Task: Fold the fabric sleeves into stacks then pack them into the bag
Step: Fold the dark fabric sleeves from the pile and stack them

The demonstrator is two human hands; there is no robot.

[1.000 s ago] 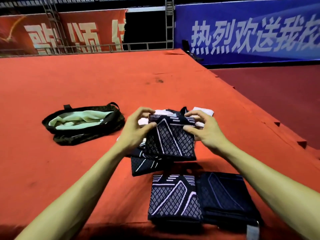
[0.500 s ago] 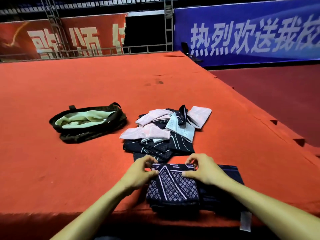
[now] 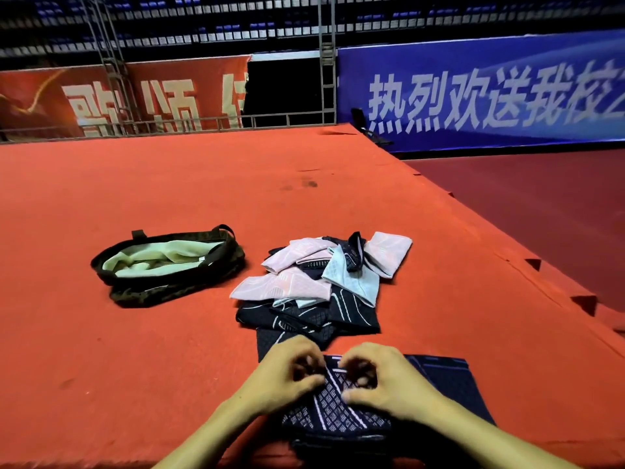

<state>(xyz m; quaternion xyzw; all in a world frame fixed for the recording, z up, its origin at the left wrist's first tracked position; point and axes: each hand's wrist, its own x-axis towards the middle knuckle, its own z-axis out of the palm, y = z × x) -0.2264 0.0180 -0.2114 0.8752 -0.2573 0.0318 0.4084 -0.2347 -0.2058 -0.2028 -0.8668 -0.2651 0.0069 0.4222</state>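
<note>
A folded dark sleeve with a white diamond pattern lies on top of a stack at the near edge of the red platform. My left hand and my right hand sit close together over its far edge, fingers curled and pinching the fabric. A second folded dark stack lies just to the right, partly under my right hand. Beyond them is a loose pile of pink, pale blue and dark sleeves. The dark bag with a pale green lining lies open to the left.
The platform's right edge drops off to a darker red floor. Red and blue banners and metal scaffolding stand behind the platform's far edge.
Both hands carried the patterned sleeve down from above the loose pile onto the near stack. They have since drawn closer together on its far edge.
</note>
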